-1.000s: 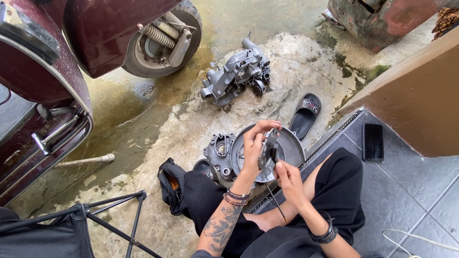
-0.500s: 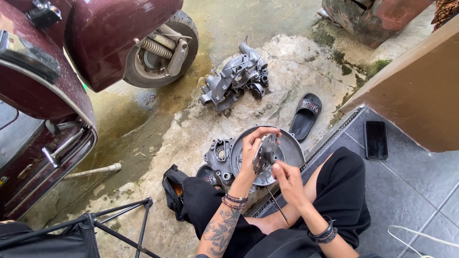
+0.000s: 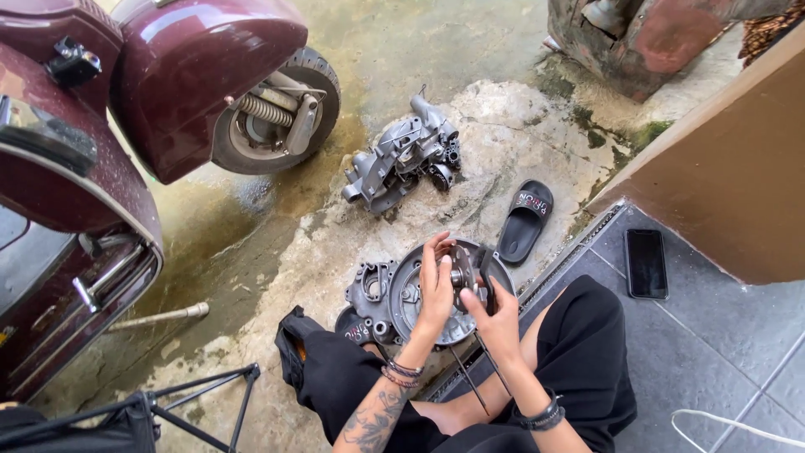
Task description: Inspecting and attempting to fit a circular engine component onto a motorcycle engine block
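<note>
I sit on the ground with a round grey engine casing half [image 3: 401, 295] in front of my knees. My left hand [image 3: 437, 285] is raised over it, fingers wrapped around a small round metal part [image 3: 462, 274] with a hub in its middle. My right hand [image 3: 496, 317] meets it from the right and grips a dark long-handled tool [image 3: 486, 283] set against that part; the tool's two thin handles run down toward my lap. A second grey engine casing [image 3: 404, 156] lies farther away on the concrete.
A maroon scooter [image 3: 126, 126] with its rear wheel [image 3: 281, 117] stands at the left. A black slipper [image 3: 524, 221] lies right of the casing, a black phone [image 3: 646, 263] on the grey tiles. A tripod leg [image 3: 201, 394] and a metal rod [image 3: 159, 316] are lower left.
My view has shifted slightly, so the scene sits a little lower and to the right. Both hands stay on the metal part and tool, with only small finger movement.
</note>
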